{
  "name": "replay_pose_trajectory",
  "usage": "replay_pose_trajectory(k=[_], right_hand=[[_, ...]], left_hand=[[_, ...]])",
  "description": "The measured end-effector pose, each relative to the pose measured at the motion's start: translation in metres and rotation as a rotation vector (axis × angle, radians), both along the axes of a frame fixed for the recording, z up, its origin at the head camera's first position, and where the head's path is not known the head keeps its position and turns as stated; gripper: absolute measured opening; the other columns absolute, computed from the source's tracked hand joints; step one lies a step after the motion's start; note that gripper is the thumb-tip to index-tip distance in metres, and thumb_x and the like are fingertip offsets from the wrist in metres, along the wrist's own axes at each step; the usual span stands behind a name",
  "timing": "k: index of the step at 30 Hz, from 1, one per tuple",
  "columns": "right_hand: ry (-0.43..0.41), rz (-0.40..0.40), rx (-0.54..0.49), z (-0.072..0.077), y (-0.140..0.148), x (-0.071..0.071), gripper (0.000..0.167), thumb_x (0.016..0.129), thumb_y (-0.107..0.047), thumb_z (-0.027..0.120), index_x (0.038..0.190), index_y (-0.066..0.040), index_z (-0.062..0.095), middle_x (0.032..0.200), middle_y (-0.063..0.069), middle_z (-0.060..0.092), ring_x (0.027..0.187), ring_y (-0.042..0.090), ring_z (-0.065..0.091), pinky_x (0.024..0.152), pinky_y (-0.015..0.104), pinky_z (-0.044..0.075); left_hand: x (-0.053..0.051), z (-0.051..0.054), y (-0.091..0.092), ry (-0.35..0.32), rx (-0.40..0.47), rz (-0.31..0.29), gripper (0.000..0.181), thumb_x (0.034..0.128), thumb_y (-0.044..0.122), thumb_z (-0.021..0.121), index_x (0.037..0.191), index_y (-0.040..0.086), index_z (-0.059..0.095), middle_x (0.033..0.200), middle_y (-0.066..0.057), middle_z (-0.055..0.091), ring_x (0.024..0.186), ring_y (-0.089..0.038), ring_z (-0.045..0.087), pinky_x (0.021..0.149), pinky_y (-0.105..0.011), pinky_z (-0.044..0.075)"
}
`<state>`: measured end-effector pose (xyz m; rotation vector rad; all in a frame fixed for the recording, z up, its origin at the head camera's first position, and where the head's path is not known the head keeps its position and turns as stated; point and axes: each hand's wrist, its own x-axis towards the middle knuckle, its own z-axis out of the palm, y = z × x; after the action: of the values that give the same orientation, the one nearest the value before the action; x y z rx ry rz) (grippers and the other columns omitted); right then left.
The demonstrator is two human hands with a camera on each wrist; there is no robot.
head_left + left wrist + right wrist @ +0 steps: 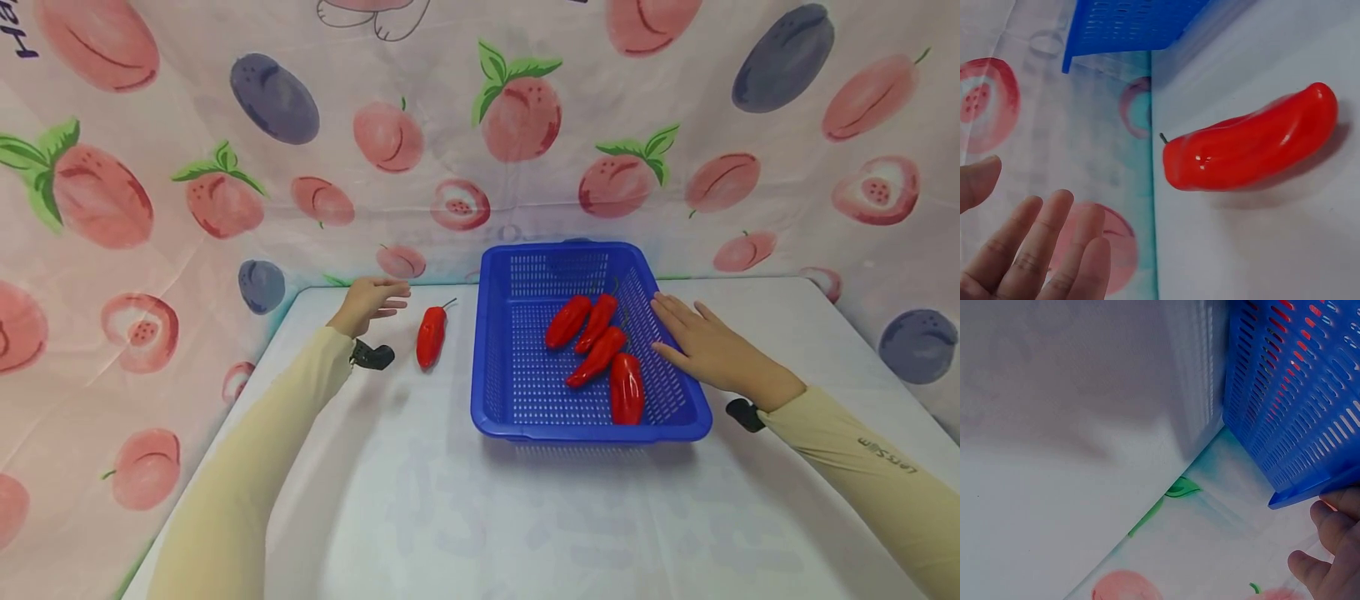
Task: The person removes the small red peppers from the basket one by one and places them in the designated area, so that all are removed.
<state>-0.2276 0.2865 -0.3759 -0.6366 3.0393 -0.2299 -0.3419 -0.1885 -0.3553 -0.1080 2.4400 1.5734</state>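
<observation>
A single red chili pepper (431, 337) with a thin stem lies on the table, left of a blue plastic basket (480, 350). My left hand (370, 306) hovers just left of that pepper, its fingers extended and nothing in them. In the left wrist view, a gap separates the fingers (1029, 262) from the pepper (1250, 144). Several more red peppers (600, 357) lie inside the basket, toward its right side. My right hand (705, 346) rests on the basket's right rim with fingers fairly straight. From the right wrist view, its fingertips (1310, 569) appear beside the rim.
The white table (420, 500) meets a fruit-printed cloth (450, 100) right behind the basket. The cloth also rises along the left side. A black wrist device (372, 356) sits under the left wrist, and another (745, 414) under the right.
</observation>
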Motion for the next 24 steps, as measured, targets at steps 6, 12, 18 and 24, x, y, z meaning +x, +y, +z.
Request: replay_pose_trajectory(k=[6,12,18,24], right_hand=[[0.007,-0.01,-0.009,0.0,-0.001,0.0,0.074,0.094,-0.037,0.048,0.148,0.003,0.017,0.153,0.026,0.019,0.142,0.042,0.017,0.114,0.064,0.008],[0.008,-0.01,-0.015,0.0,-0.001,0.001,0.074,0.094,-0.037,0.049,0.148,0.003,0.018,0.153,0.026,0.02,0.142,0.042,0.017,0.114,0.064,0.008],[-0.002,0.001,-0.01,-0.001,0.0,0.0,0.075,0.095,-0.039,0.046,0.148,0.004,0.015,0.153,0.027,0.019,0.141,0.043,0.016,0.113,0.065,0.007],[-0.001,-0.002,-0.013,0.0,-0.001,0.0,0.075,0.094,-0.038,0.048,0.148,0.003,0.016,0.153,0.027,0.019,0.141,0.043,0.017,0.114,0.064,0.008]], left_hand=[[-0.001,0.016,0.004,0.022,-0.003,-0.08,0.047,0.0951,0.026,0.054,0.135,0.001,0.048,0.133,-0.021,0.054,0.119,-0.033,0.056,0.102,-0.04,0.046],[-0.002,0.028,0.009,0.07,0.016,-0.181,0.046,0.0948,0.028,0.055,0.134,0.005,0.05,0.133,-0.018,0.055,0.117,-0.032,0.058,0.102,-0.041,0.046],[-0.002,0.041,0.018,0.104,0.055,-0.243,0.042,0.094,0.025,0.057,0.132,0.006,0.054,0.131,-0.015,0.057,0.114,-0.028,0.061,0.1,-0.039,0.048],[-0.002,0.051,0.031,0.102,0.111,-0.325,0.042,0.0943,0.019,0.056,0.133,0.003,0.052,0.133,-0.019,0.055,0.117,-0.03,0.058,0.104,-0.042,0.044]])
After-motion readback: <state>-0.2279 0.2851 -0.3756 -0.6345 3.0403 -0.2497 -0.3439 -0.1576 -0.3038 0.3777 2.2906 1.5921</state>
